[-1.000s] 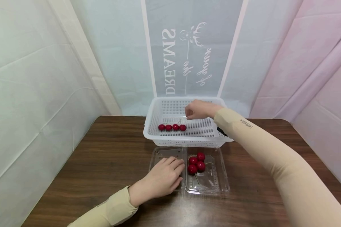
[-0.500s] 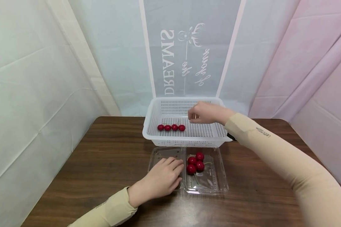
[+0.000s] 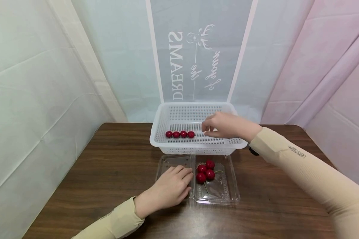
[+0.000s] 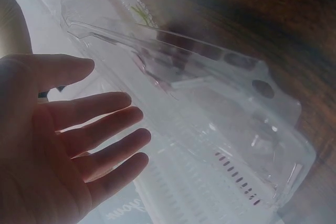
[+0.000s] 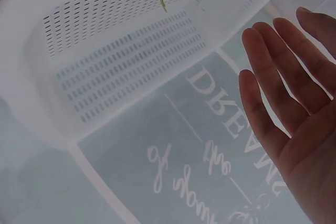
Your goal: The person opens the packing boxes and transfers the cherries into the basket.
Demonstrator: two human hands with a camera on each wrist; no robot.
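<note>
My left hand (image 3: 171, 187) rests over the lid half of a clear plastic clamshell box (image 3: 233, 186), and the left wrist view has its fingers (image 4: 113, 129) apart and relaxed. In the box's right half lie several red cherries (image 3: 209, 174), some with stems showing. Over the right part of a white plastic basket (image 3: 194, 145) hovers my right hand (image 3: 227, 125), its fingers loosely bent in the head view. Nothing is between those fingers in the right wrist view. To the left of it, a row of cherries (image 3: 179, 134) sits on the basket floor; one stem shows (image 5: 164, 4).
The basket stands at the back of a dark wooden table (image 3: 119, 166), just behind the clamshell box. A printed fabric curtain (image 3: 197, 66) hangs behind it, and pale curtains (image 3: 42, 99) close off both sides.
My right hand has moved right and slightly toward me over the basket, away from the row of cherries. The left hand, the box and the cherries have stayed in place.
</note>
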